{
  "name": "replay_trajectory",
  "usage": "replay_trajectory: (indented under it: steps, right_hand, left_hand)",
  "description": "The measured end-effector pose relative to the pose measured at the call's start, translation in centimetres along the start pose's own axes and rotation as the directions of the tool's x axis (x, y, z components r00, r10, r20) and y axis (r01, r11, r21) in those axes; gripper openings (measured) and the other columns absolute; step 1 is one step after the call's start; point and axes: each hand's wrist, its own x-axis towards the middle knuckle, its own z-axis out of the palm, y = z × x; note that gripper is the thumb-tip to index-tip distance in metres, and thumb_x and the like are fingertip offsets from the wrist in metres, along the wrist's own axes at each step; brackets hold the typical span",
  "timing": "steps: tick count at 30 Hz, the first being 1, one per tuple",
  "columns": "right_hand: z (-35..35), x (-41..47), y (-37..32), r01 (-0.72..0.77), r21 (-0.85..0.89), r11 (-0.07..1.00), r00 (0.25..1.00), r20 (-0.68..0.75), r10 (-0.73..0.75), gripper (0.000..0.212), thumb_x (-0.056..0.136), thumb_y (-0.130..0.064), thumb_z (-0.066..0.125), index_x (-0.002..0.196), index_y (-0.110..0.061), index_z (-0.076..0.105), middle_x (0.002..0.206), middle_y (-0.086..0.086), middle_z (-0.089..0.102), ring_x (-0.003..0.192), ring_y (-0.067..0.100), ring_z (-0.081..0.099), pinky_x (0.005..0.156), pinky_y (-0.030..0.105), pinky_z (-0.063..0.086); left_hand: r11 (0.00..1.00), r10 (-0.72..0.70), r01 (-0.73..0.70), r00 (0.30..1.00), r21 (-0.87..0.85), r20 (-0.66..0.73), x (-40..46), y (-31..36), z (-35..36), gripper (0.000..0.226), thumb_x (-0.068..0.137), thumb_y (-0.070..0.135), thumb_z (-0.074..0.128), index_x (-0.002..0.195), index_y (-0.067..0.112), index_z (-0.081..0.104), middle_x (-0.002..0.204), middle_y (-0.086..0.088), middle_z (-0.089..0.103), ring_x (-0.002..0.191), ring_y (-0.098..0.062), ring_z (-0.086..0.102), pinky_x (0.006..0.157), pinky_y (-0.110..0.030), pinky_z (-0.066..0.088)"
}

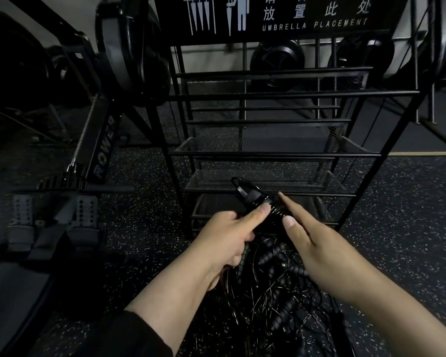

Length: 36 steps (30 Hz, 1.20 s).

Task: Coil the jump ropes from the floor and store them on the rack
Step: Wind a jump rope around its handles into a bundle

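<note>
Nearest: your L forearm comes in from lower left, dark sleeve pushed up past the wrist; R forearm comes in from lower right, bare.

Between and below the arms: tangle of jump ropes (273,292) on the speckled floor (397,228), thin black cords w/ ribbed handles, all heaped together just in front of the rack.

L hand (227,238): fingers curled round the coiled rope bundle (258,204), thumb laid along the top and pressing on it. Firm grip, clamped on the bundle. Bundle is up off the floor, black, wound in tight turns, a small loop sticking out at its far end.

R hand (301,233): fingers straight, extended fwd along the right side of the bundle, thumb tip against the windings. Touches it, no wrap round it.

Beyond the hands: black wire rack (268,154), mesh shelves in tiers; the bundle is held in front of a low shelf, not on it. Sign (281,14) on top reads "UMBRELLA PLACEMENT".

Left of rack: rower (103,148) w/ foot plates. Further back: dark round fan-like housings, detail too dim to tell.
</note>
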Motion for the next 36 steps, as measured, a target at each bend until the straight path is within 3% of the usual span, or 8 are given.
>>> replay_trajectory:
  steps: [4,8,13,18,23,29,33,36]
  right_hand:
    - [-0.5,0.2,-0.1,-0.011,0.122,0.992,0.999,-0.051,0.017,0.061,0.096,-0.059,0.042,0.152,-0.061,0.018,0.153,-0.025,0.042,0.127,-0.010,0.044,0.084,0.003,0.038]
    - [-0.2,0.1,-0.7,-0.029,-0.001,1.000,0.990,-0.135,0.029,0.076,0.090,-0.058,0.060,0.152,-0.057,0.016,0.117,-0.030,0.046,0.126,0.016,0.052,0.091,0.026,0.047]
    - [0.3,0.3,-1.3,-0.097,-0.150,0.984,0.981,-0.180,0.070,0.101,0.081,-0.058,0.074,0.159,-0.046,0.011,0.152,-0.016,0.037,0.142,0.004,0.026,0.107,0.022,0.025]
    - [-2.4,-0.3,-0.9,-0.103,0.493,0.864,0.990,0.131,0.044,0.059,0.074,-0.045,0.081,0.129,-0.033,0.062,0.110,-0.006,0.078,0.103,0.015,0.074,0.092,0.031,0.058]
    - [-2.5,-0.3,-0.2,-0.190,0.698,0.690,0.968,0.251,0.013,0.031,0.078,-0.020,0.088,0.105,-0.019,0.073,0.101,0.029,0.073,0.078,0.038,0.070,0.071,0.044,0.059]
    - [-2.4,0.2,-0.2,-0.077,0.559,0.826,0.981,-0.105,0.162,0.038,0.082,-0.026,0.081,0.117,-0.023,0.069,0.098,0.000,0.080,0.089,0.024,0.077,0.091,0.049,0.059]
    - [-2.0,0.2,-0.4,-0.098,0.221,0.970,0.967,-0.209,0.145,0.034,0.081,-0.040,0.082,0.107,-0.042,0.059,0.086,-0.028,0.073,0.074,0.007,0.072,0.065,0.021,0.057]
    - [-1.4,0.3,-0.4,-0.104,0.034,0.994,0.956,-0.272,0.109,0.052,0.082,-0.047,0.079,0.123,-0.052,0.047,0.083,-0.020,0.071,0.071,-0.004,0.065,0.054,0.014,0.044]
  left_hand:
    - [1.000,0.013,-0.013,1.000,0.000,0.024,0.0,0.1,0.0,0.072,0.073,0.077,0.072,0.114,0.018,0.069,0.074,0.002,0.049,0.045,-0.004,0.029,0.040,-0.019,0.026]
    - [0.999,0.005,-0.004,0.999,-0.035,0.048,-0.1,0.1,0.4,0.060,0.077,0.070,0.073,0.100,0.015,0.065,0.079,-0.005,0.049,0.049,-0.007,0.030,0.040,-0.015,0.031]
    - [0.994,0.106,-0.105,0.993,-0.017,0.060,-0.5,0.7,0.5,0.027,0.084,0.052,0.075,0.069,0.031,0.075,0.069,0.003,0.033,0.051,-0.007,0.025,0.044,-0.019,0.027]
    - [0.981,0.186,-0.192,0.966,0.020,0.179,-1.6,1.4,0.2,0.027,0.085,0.043,0.069,0.100,0.021,0.069,0.049,0.018,0.042,0.043,0.000,0.033,0.046,-0.017,0.031]
    - [0.977,0.204,-0.211,0.948,0.005,0.244,-2.1,1.7,0.6,0.022,0.093,0.027,0.067,0.112,0.015,0.066,0.048,0.016,0.053,0.040,0.002,0.042,0.046,-0.014,0.034]
    - [0.978,0.095,-0.119,0.985,0.173,0.144,-1.1,1.5,-0.2,0.029,0.094,0.030,0.072,0.120,0.018,0.066,0.080,0.007,0.059,0.047,-0.001,0.038,0.049,-0.019,0.035]
    - [0.958,0.099,-0.133,0.985,0.255,0.142,-0.4,0.8,-0.4,0.014,0.103,0.025,0.057,0.108,0.019,0.069,0.071,0.003,0.050,0.045,-0.002,0.038,0.059,-0.029,0.044]
    - [0.967,0.088,-0.122,0.984,0.225,0.157,0.0,0.6,-0.4,0.023,0.104,0.032,0.055,0.112,0.016,0.069,0.065,0.006,0.046,0.044,-0.005,0.036,0.062,-0.033,0.051]
